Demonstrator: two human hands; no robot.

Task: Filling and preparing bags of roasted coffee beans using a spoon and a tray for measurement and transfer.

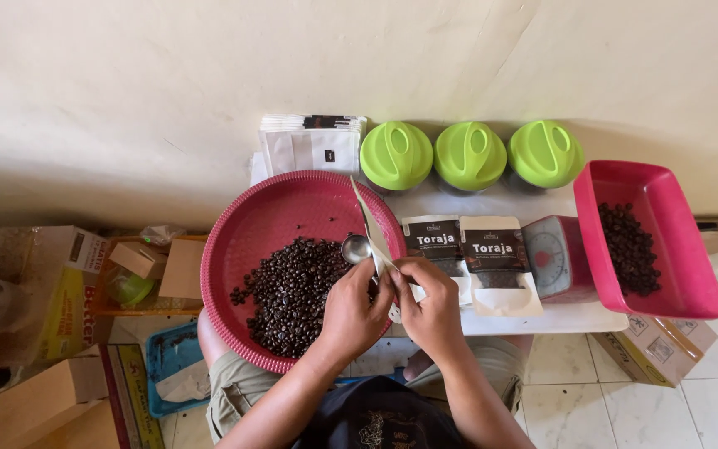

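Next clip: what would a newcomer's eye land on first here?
Probably the big round red basket at centre left, holding dark coffee beans and a metal spoon. Just right of it, the left hand and right hand hold a white pouch together. Behind stand three jars with lime-green lids.

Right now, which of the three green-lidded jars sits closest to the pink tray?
The right-hand jar: its lid nearly meets the pink tray, while the middle jar and left jar stand farther off.

Bright, even daylight, sharp throughout, with soft shadows on the wall [209,100] (its lines bowing slightly toward the edges).
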